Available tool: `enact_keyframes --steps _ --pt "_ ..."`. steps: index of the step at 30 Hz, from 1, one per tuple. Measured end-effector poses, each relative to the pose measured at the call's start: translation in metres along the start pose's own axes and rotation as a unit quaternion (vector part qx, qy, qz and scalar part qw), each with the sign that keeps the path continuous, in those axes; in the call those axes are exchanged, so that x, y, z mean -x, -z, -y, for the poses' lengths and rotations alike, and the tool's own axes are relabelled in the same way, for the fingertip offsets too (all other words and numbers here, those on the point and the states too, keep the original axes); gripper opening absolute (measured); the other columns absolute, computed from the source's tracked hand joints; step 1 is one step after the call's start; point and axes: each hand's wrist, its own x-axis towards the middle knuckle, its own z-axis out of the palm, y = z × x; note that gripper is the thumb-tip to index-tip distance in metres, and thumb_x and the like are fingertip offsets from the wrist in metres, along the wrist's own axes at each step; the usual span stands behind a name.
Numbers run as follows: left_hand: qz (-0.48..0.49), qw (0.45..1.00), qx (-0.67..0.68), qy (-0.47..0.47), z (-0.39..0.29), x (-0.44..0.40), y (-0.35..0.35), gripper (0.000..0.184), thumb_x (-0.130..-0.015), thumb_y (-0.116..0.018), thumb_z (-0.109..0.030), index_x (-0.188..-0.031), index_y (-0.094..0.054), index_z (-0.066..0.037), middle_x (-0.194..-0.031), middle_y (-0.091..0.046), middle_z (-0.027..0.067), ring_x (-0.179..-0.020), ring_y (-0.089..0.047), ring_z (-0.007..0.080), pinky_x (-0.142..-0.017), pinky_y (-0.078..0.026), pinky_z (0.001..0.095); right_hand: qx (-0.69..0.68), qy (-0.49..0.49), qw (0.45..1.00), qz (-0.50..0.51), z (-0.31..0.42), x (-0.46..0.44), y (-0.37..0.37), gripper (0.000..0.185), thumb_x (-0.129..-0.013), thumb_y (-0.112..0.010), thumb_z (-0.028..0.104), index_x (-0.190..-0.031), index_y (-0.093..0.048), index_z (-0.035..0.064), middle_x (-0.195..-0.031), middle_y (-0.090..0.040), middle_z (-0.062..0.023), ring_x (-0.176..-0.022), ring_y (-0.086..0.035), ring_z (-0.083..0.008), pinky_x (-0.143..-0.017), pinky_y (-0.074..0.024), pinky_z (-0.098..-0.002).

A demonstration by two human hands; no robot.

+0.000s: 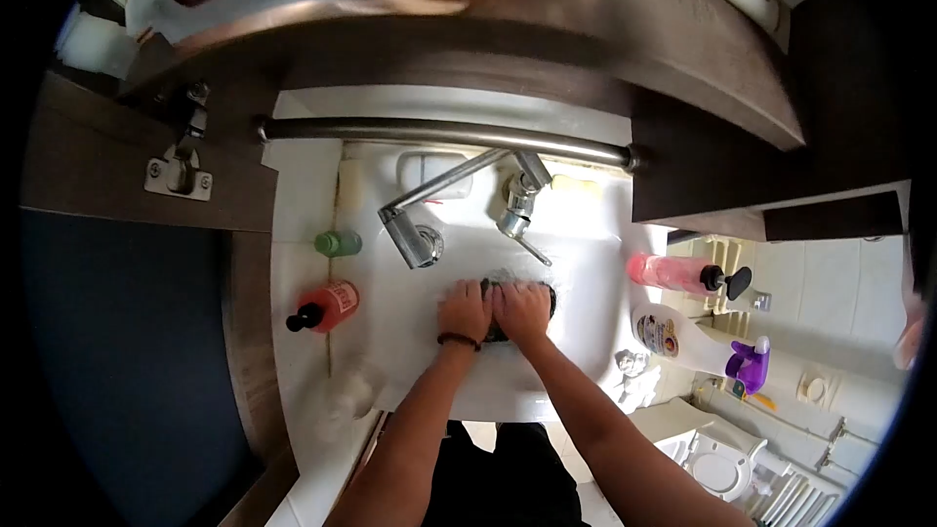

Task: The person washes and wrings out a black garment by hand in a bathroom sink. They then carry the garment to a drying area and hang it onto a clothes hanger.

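Note:
In the white sink a dark, bunched piece of cloth lies mostly covered by my hands. My left hand, with a dark bracelet at the wrist, is closed over its left part. Right beside it, my right hand grips the cloth from above, and dark edges show past its fingers. The exact kind of cloth is hidden. Above and left of the hands, the chrome faucet has its spout turned to the left, with its lever pointing toward my right hand.
A red pump bottle and a green-capped bottle stand on the left ledge. To the right are a pink pump bottle and a purple-topped spray bottle. A metal rail and dark cabinet overhang the sink.

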Motion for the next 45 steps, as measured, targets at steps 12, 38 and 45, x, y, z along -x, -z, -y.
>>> enact_keyframes --steps 12,38,45 --pt "-0.069 0.986 0.149 -0.019 -0.011 0.026 0.016 0.024 -0.094 -0.06 -0.027 -0.103 -0.069 -0.005 -0.096 -0.066 0.0147 -0.095 -0.063 0.0359 -0.086 -0.048 0.0469 -0.08 0.001 0.997 0.013 0.003 0.031 0.04 0.041 -0.085 -0.071 0.025 -0.121 -0.065 0.0086 -0.124 -0.059 -0.0155 -0.117 -0.053 -0.0323 -0.102 -0.039 -0.0464" --pt "0.063 0.993 0.093 -0.041 -0.001 0.036 0.035 0.023 -0.087 -0.071 -0.032 -0.098 -0.069 -0.012 -0.114 -0.064 0.0078 -0.11 -0.057 0.0306 -0.099 -0.038 0.0474 -0.282 -0.058 0.953 -0.095 -0.005 -0.057 0.119 0.038 -0.076 -0.087 0.023 -0.101 -0.066 0.0023 -0.084 -0.07 -0.0126 -0.071 -0.067 -0.0262 -0.069 -0.0539 -0.0383" --pt "-0.015 0.998 0.029 -0.047 -0.007 0.053 0.028 0.047 -0.089 -0.067 -0.036 -0.13 -0.06 -0.014 -0.13 -0.056 0.0087 -0.123 -0.051 0.0304 -0.104 -0.037 0.0503 -0.296 -0.057 0.941 -0.152 0.0 -0.023 0.104 0.039 -0.083 -0.081 0.016 -0.114 -0.065 -0.0005 -0.091 -0.07 -0.0113 -0.073 -0.066 -0.0223 -0.067 -0.0539 -0.0342"
